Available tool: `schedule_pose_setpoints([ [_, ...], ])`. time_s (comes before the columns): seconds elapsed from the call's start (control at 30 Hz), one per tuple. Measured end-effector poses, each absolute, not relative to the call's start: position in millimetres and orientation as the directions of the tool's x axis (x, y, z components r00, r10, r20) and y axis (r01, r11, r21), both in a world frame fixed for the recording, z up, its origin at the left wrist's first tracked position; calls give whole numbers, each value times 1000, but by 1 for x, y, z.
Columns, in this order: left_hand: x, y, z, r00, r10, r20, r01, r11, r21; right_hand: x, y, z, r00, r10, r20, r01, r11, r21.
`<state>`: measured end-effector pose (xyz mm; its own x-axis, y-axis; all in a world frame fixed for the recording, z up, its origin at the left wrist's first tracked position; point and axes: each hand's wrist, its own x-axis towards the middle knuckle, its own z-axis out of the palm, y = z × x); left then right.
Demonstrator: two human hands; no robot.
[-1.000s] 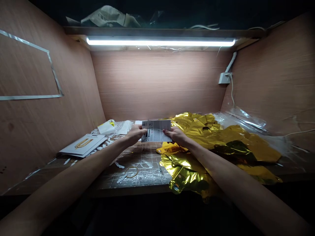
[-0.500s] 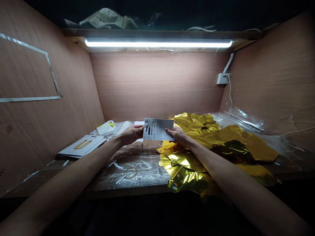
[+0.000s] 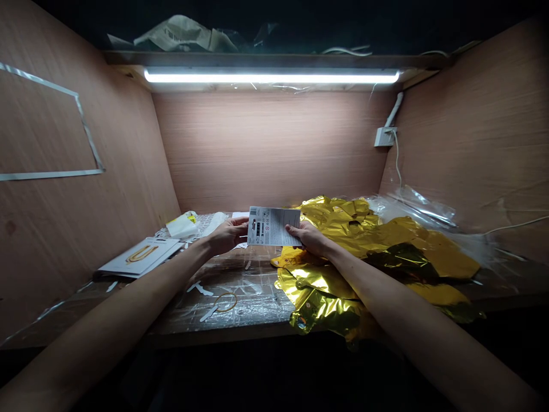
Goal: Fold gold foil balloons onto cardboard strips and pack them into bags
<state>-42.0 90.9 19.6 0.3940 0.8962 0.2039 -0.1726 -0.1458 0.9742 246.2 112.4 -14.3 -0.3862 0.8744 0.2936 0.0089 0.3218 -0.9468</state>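
Between my two hands is a printed packaging card [image 3: 274, 229] with a hang hole at its left end, small symbols and lines of text facing me. My right hand [image 3: 307, 236] grips its right end, thumb pressed on the printed face. At the left end, my left hand [image 3: 231, 233] has its fingers closed against the card's edge; part of them is hidden behind it. Crumpled gold foil balloons [image 3: 338, 246] lie flat in a heap beside and under my right forearm. Below the card, a thin yellow ring [image 3: 226, 302] and white paper strips [image 3: 201, 288] lie on the tape-covered bench [image 3: 249, 320].
At the left lies a stack of white cards [image 3: 139, 257] picturing a gold U. Behind it is a crumpled white wrapper [image 3: 180, 225]. Clear plastic bags [image 3: 422, 209] sit at the back right, under a socket box [image 3: 385, 137]. A tube light [image 3: 272, 77] spans the shelf edge.
The whole view has shifted slightly to the left. Both hands still hold the card in nearly the same pose.
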Motion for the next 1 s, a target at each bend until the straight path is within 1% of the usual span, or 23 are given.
schedule_pose_setpoints([
  [0.33, -39, 91, 16, 405, 899, 165, -94, -139, 986, 247, 115, -19, -403, 884, 236, 12, 263, -965],
  [0.57, -35, 94, 16, 309, 938, 155, -48, -147, 988, 244, 108, -16, -398, 897, 194, 2, 213, -977],
  [0.77, -38, 92, 20, 243, 961, 136, 54, -153, 987, 239, 107, -7, -287, 933, 218, 7, 230, -973],
  [0.87, -40, 85, 25, 281, 952, 125, 207, -187, 960, 236, 108, -3, -200, 956, 214, 63, 231, -971],
  [0.93, -40, 81, 28, 273, 951, 148, 421, -257, 870, 236, 110, 0, -131, 966, 222, 95, 235, -967],
  [0.97, -39, 79, 31, 255, 950, 182, 505, -291, 812, 237, 110, 1, -97, 968, 230, 105, 239, -965],
  [1.0, -38, 78, 34, 239, 938, 250, 580, -344, 739, 239, 111, 3, -64, 969, 238, 114, 244, -963],
])
